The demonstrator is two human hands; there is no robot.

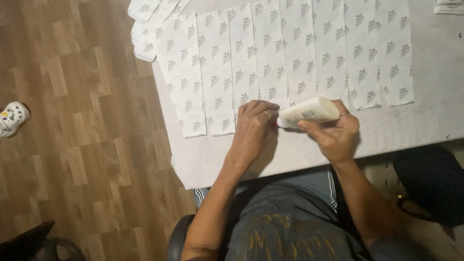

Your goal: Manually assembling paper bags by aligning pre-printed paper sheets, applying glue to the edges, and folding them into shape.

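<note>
The right hand is closed around a white glue bottle, held on its side just above the desk, its red tip pointing left. The left hand, fingers curled with a ring on 1 of them, pinches at that tip. Both hands sit at the near ends of a row of white paper strips printed with small grey leaf marks, laid side by side and overlapping across the desk. At the far left, a small white shoe lies on the wood-pattern floor.
</note>
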